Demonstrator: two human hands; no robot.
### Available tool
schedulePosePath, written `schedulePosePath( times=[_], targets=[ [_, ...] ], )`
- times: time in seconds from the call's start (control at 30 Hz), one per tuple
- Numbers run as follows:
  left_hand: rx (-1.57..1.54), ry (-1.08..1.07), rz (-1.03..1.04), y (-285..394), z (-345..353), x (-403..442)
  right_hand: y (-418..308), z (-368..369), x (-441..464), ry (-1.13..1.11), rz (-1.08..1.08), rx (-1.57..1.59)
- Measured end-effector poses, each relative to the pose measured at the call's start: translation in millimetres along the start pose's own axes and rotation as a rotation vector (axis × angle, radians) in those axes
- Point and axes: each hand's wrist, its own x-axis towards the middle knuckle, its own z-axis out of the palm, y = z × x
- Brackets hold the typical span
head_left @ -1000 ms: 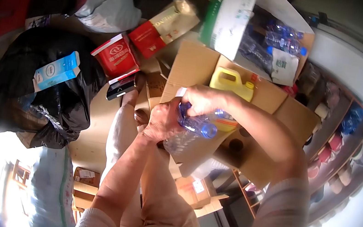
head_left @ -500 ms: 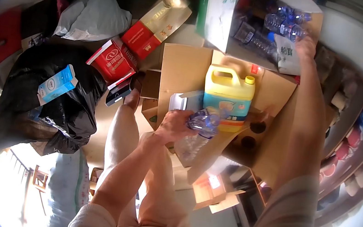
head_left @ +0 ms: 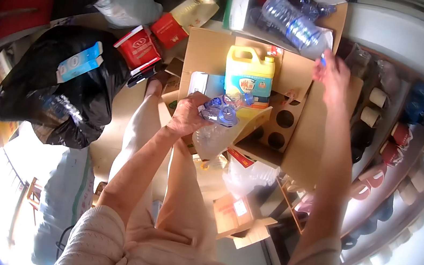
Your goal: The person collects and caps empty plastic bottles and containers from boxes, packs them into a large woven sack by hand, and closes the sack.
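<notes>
My left hand [head_left: 188,113] grips crumpled clear plastic bottles [head_left: 220,111] with blue caps, over the near left side of an open cardboard box [head_left: 305,145]. My right hand [head_left: 333,78] pinches the blue-capped end of a large clear bottle [head_left: 292,24], which lies slanted in front of the white and green box [head_left: 241,4]. Other bottles lie inside that white box. A yellow jug [head_left: 250,73] with a blue label stands in the cardboard box, beyond my left hand.
On the left are a black plastic bag [head_left: 61,89] with a light blue carton [head_left: 80,62], a red box [head_left: 139,49], and a grey bag [head_left: 130,1]. A shoe rack [head_left: 380,172] stands on the right. A small open carton [head_left: 235,214] lies below.
My right hand left the bottles at my left hand, reached to the white box and now draws out a large bottle. My left hand kept its bottles.
</notes>
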Motion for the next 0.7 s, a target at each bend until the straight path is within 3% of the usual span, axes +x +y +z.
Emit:
schedulePosePath(
  times=[0.1, 0.23, 0.33, 0.4, 0.5, 0.7],
  targets=[
    [0.207, 0.131, 0.338, 47.9, -11.6, -33.9, -19.4, 1.9, -74.4, -0.021, 0.011, 0.07],
    [0.47, 0.132, 0.481, 81.6, -5.8, -84.7, -13.3, -1.9, -148.6, -0.155, -0.094, -0.019],
    [0.539, 0.125, 0.55, 95.4, -1.7, -118.3, 13.2, 4.4, -188.8, -0.058, -0.336, -0.275],
    [0.612, 0.081, 0.518, 91.1, 5.8, -136.1, 32.0, 10.4, -199.7, -0.068, -0.383, -0.326],
    [0.635, 0.006, 0.474, 76.7, 19.3, -145.2, 8.5, 32.6, -205.0, -0.027, -0.449, -0.728],
    [0.48, 0.002, 0.369, 21.4, 28.3, -104.0, -7.9, 145.2, -126.0, -0.079, -0.511, -0.711]
  ],
)
